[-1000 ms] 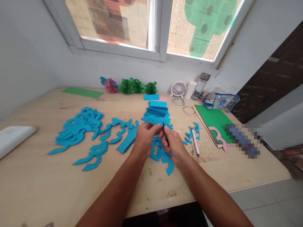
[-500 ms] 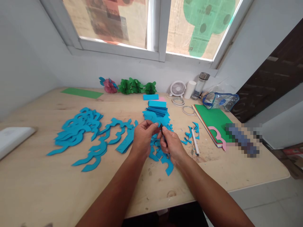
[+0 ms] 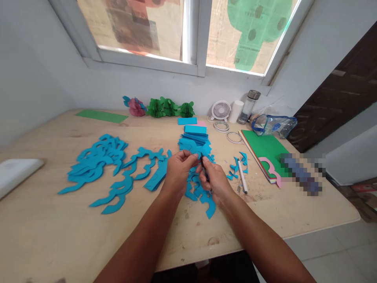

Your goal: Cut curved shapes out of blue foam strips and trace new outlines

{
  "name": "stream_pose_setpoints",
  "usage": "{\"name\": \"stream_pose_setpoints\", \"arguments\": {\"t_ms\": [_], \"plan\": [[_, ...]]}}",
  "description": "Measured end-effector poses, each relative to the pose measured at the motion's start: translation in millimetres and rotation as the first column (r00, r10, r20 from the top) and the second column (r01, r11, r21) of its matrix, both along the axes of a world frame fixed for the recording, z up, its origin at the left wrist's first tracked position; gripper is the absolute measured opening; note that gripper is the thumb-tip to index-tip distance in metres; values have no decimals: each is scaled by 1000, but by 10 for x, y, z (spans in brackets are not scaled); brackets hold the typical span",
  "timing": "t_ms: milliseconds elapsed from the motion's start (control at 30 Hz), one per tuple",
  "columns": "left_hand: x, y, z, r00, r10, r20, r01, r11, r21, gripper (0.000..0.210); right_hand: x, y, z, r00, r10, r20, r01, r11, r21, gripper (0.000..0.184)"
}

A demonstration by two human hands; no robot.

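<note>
My left hand [image 3: 178,169] pinches a small blue paper piece [image 3: 198,152] between thumb and fingers, partly hidden by the fingertips. Wrapped around black scissors [image 3: 204,167], my right hand [image 3: 216,179] holds the blades up against that paper. Beneath both hands lie cut blue paper scraps [image 3: 207,204], and behind them sits a stack of blue paper strips [image 3: 194,138]. To the left of my hands are folded blue strips with drawn curves [image 3: 156,179], wavy blue cut-outs [image 3: 123,184] and a larger heap of blue cut-outs [image 3: 97,157].
On the right lie a white marker [image 3: 242,177], small blue offcuts [image 3: 234,169] and green paper sheets [image 3: 265,149] with a pink cut-out [image 3: 271,169]. Along the back stand green paper shapes [image 3: 169,107], a small fan [image 3: 220,110], a glass bottle [image 3: 249,106] and a clear pouch [image 3: 275,125].
The scissors and my right hand have shifted very slightly at the paper. My left hand keeps nearly the same place and grip.
</note>
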State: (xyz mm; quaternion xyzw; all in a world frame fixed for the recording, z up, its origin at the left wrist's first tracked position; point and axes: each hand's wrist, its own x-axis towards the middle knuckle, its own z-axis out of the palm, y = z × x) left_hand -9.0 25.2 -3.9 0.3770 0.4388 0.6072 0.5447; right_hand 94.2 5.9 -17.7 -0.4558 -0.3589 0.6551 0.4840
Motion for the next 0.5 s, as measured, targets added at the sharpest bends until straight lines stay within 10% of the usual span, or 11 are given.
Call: {"name": "stream_pose_setpoints", "arguments": {"t_ms": [500], "plan": [[-9,52,-103,999,-12,47,12,1000,-1,29,-4,-6,4,1000,7,-26,-8,1000,-12,50]]}}
